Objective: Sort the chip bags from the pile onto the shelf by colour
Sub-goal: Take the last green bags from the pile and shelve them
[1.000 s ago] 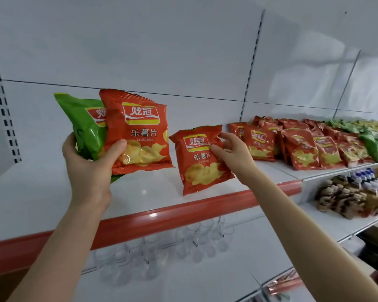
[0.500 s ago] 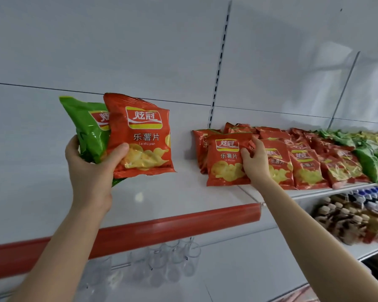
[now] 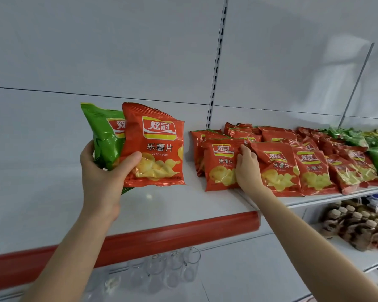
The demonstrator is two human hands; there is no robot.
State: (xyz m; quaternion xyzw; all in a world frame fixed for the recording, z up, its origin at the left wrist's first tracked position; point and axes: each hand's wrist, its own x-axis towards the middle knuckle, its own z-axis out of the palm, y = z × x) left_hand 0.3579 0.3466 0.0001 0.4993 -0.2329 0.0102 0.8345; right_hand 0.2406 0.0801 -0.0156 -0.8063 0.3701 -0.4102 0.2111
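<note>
Your left hand grips a red bag with a green bag behind it, thumb across the red one, both held above the shelf. Your right hand lies on a second red bag, which leans at the left end of the red row. Whether the fingers pinch it cannot be told.

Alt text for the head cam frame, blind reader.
The right hand grips a red chip bag at the left end of a row of red bags on a white shelf. The left hand holds up a second red bag and a green bag.
</note>
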